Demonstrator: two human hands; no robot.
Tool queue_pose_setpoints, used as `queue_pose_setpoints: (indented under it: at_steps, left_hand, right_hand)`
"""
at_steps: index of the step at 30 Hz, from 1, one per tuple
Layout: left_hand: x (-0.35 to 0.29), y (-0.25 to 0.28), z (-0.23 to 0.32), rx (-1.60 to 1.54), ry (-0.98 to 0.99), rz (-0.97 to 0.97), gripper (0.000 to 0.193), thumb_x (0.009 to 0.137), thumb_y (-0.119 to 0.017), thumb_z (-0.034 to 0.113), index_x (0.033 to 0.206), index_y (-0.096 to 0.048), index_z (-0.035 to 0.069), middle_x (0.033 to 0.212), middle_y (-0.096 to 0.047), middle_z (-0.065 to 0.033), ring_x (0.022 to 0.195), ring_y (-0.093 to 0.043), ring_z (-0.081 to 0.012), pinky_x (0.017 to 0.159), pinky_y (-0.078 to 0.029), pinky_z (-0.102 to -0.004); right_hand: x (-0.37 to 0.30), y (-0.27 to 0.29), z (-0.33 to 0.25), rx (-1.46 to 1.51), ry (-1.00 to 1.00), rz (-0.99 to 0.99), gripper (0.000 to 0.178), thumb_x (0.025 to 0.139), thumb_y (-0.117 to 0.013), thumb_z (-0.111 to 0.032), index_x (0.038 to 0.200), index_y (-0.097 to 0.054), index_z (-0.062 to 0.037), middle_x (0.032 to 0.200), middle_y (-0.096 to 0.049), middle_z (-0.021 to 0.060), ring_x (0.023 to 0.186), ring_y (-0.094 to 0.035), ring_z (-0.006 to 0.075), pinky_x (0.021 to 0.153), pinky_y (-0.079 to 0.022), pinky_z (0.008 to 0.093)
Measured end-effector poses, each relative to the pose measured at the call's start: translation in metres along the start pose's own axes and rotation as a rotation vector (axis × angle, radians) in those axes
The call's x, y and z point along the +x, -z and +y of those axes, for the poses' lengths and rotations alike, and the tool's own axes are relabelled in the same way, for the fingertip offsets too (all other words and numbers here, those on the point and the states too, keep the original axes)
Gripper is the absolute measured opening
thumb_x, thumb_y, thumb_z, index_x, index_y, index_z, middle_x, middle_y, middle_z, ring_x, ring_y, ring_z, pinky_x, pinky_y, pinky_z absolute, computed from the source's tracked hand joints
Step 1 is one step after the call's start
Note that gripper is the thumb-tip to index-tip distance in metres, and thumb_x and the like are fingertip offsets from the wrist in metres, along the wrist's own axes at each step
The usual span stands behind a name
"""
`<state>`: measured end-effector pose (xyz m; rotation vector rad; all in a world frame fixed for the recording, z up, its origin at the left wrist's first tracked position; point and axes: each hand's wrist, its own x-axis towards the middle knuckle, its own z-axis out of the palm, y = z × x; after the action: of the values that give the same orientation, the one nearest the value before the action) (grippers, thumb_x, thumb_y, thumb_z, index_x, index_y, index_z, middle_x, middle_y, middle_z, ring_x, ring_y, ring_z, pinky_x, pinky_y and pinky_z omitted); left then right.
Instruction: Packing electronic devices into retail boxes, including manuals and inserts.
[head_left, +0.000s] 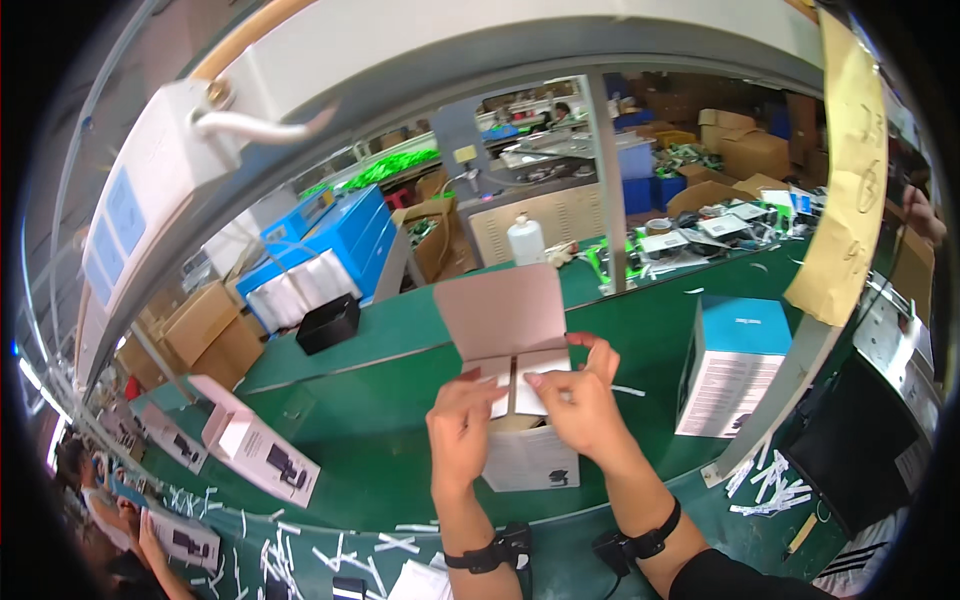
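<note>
A white cardboard box (535, 465) stands upright on the green bench in front of me, its tall lid (500, 312) raised at the back. The two white side flaps are folded inward over the opening, with a narrow gap between them. My left hand (462, 425) grips the left flap and edge with bent fingers. On the other side, my right hand (588, 400) has its thumb on the right flap and its fingers curled at the box's edge. What lies inside is mostly hidden.
A closed teal-topped box (738, 365) stands to the right, by a metal post. At left are an open-lidded box (262, 455) and a black tray (328, 323). White paper strips (770, 485) litter the bench. Another person's hand (152, 545) holds a box at lower left.
</note>
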<state>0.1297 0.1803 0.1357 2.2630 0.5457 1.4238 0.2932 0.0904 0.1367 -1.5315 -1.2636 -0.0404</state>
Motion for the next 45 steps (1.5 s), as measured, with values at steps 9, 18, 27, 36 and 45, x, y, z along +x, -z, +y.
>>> queue_pose_setpoints:
  at_steps: [9,18,27,36,45]
  left_hand:
    - [0.002,-0.018,0.027,-0.104,0.296,0.387,0.063,0.073,-0.071,-0.013,0.131,-0.053,0.004,0.123,-0.061,-0.0149,0.123,-0.056,-0.0288,0.105,-0.043,-0.0371]
    - [-0.009,-0.015,-0.036,-0.307,-0.071,0.066,0.034,0.081,-0.075,0.034,0.097,-0.066,0.005,0.11,-0.063,-0.0167,0.118,-0.056,-0.0401,0.103,-0.042,-0.053]
    - [-0.017,-0.031,-0.002,-0.416,0.056,0.159,0.055,0.083,-0.075,0.024,0.127,-0.053,-0.002,0.13,-0.055,-0.0194,0.123,-0.051,-0.0309,0.108,-0.038,-0.0443]
    - [-0.009,-0.037,-0.037,-0.096,-0.188,0.143,0.034,0.084,-0.073,0.019,0.109,-0.065,-0.002,0.111,-0.064,-0.0192,0.108,-0.06,-0.0348,0.097,-0.046,-0.0455]
    - [-0.009,-0.099,0.001,0.401,-0.531,0.427,0.028,0.081,-0.079,0.034,0.099,-0.075,0.013,0.096,-0.064,-0.0048,0.091,-0.059,-0.0258,0.095,-0.049,-0.0521]
  right_hand:
    - [0.006,-0.018,0.029,0.56,0.137,0.051,0.034,0.085,-0.074,-0.008,0.117,-0.06,-0.0086,0.141,-0.052,0.0241,0.137,-0.047,0.0368,0.116,-0.033,0.043]
    - [0.01,-0.011,0.06,0.444,0.507,-0.012,0.05,0.076,-0.084,-0.035,0.11,-0.059,-0.0072,0.121,-0.059,0.0157,0.121,-0.051,0.0348,0.105,-0.037,0.0453]
    - [0.003,-0.005,0.056,0.623,0.303,0.011,0.044,0.078,-0.081,-0.028,0.11,-0.059,-0.0071,0.116,-0.062,0.0118,0.117,-0.052,0.0303,0.105,-0.036,0.042]
    - [0.018,0.007,0.07,0.546,0.324,-0.069,0.03,0.076,-0.082,-0.015,0.101,-0.067,-0.0075,0.112,-0.068,0.0093,0.113,-0.056,0.0276,0.104,-0.036,0.0407]
    - [0.012,0.023,0.089,0.218,0.574,0.524,0.023,0.081,-0.081,-0.023,0.085,-0.07,-0.0026,0.089,-0.07,0.0133,0.091,-0.066,0.0326,0.081,-0.054,0.0435]
